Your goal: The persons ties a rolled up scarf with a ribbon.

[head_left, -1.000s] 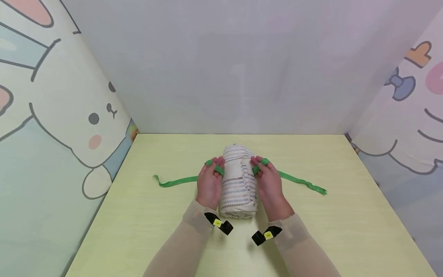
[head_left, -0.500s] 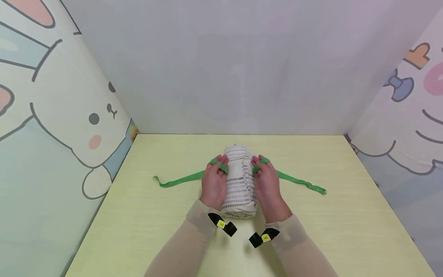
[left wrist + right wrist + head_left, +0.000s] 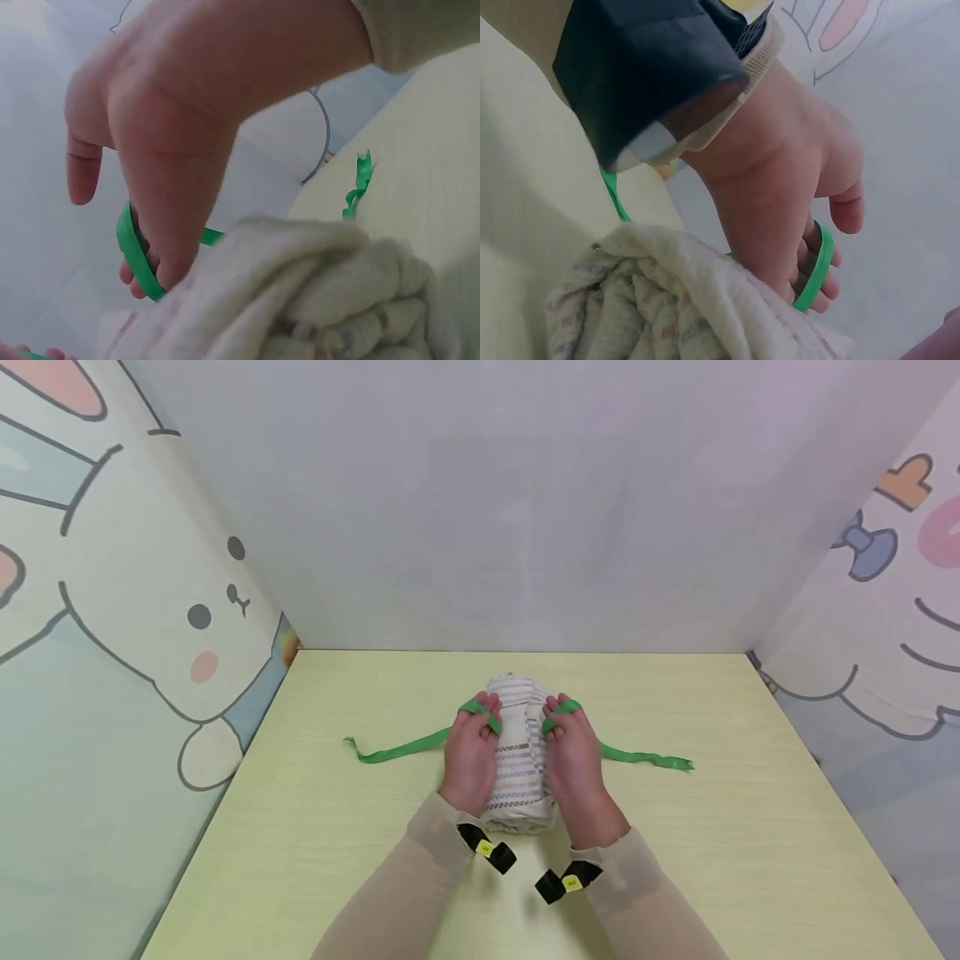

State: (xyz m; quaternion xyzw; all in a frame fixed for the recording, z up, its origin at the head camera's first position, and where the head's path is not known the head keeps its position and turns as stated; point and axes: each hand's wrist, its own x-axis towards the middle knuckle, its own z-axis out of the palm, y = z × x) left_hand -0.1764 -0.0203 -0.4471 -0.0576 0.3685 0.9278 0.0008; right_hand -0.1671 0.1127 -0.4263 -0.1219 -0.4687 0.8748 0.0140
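Observation:
A rolled cream towel [image 3: 517, 752] with pale stripes lies in the middle of the yellow-green table [image 3: 337, 860]. A green ribbon [image 3: 397, 748] passes beneath it, and its other end [image 3: 645, 758] trails off to the right. My left hand [image 3: 478, 720] lies on the roll's left side, fingers hooked in the ribbon [image 3: 131, 251]. My right hand [image 3: 561, 718] mirrors it on the right side, the ribbon [image 3: 819, 266] wrapped over its fingers. Both wrist views show the towel [image 3: 315, 300] [image 3: 667, 300] right under the palms.
Walls close off the table: a plain back wall [image 3: 510, 527], a rabbit-print panel [image 3: 150, 610] on the left and a cartoon panel [image 3: 885, 610] on the right. Black wrist straps [image 3: 487, 847] [image 3: 566, 881] sit over beige sleeves.
Both hands have drawn closer together onto the top of the roll. The ribbon's loose ends have slid inward toward the towel, the right end most clearly.

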